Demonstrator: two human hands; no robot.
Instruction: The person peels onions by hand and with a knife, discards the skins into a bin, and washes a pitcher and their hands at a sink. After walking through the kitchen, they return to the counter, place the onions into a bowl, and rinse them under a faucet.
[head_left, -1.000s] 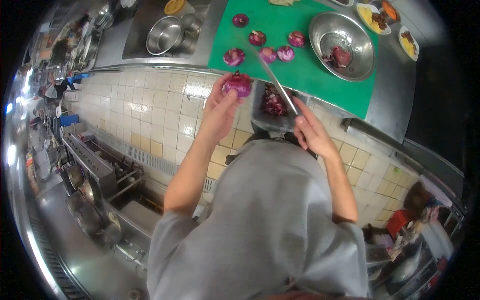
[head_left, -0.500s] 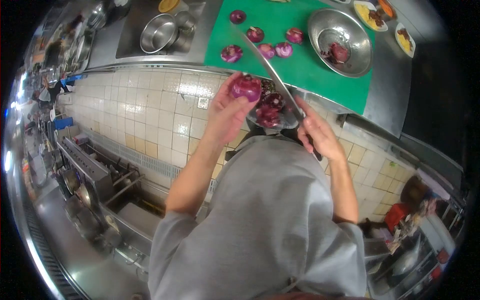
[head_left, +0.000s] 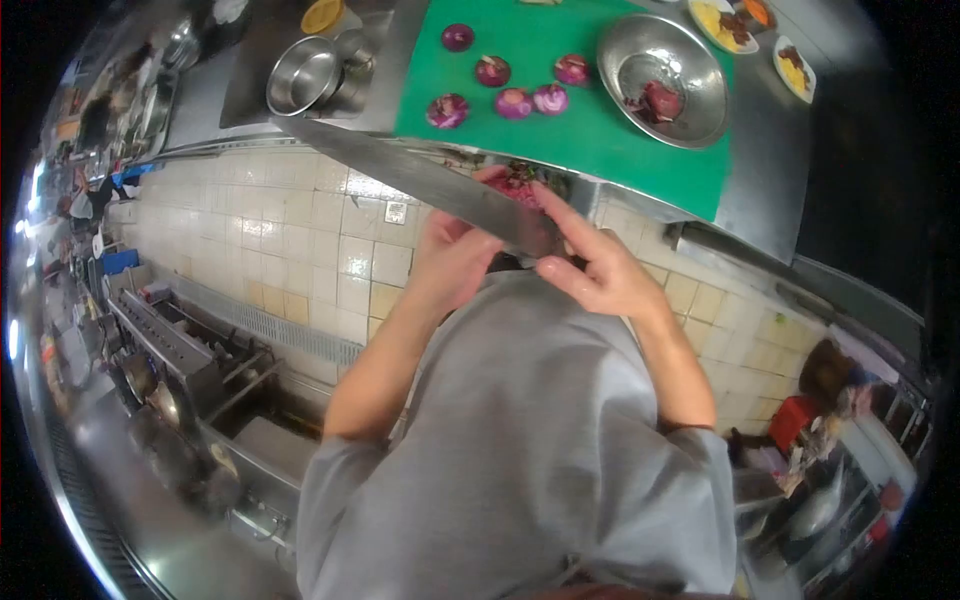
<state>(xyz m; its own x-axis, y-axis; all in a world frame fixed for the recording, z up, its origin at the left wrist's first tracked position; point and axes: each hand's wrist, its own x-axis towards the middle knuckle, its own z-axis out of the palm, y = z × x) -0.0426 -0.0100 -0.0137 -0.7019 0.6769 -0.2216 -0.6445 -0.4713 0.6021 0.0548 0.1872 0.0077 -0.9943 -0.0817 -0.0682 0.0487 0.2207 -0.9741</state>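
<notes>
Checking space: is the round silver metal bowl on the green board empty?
Not empty: a reddish-purple lump and small scraps lie inside the bowl.

Held onion now apparently behind knife [head_left: 415, 178]

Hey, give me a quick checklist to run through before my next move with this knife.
1. Knife in the right hand: ok, held at its heel end.
2. Left hand clear of the blade: not ok, the blade overlaps its fingers in this view; whether they touch is unclear.
3. Something in the left hand's grip: cannot tell, the blade hides it.
4. Loose onions clear of the knife: ok, six on the green board.
5. Metal bowl upright on the board: ok.
</notes>
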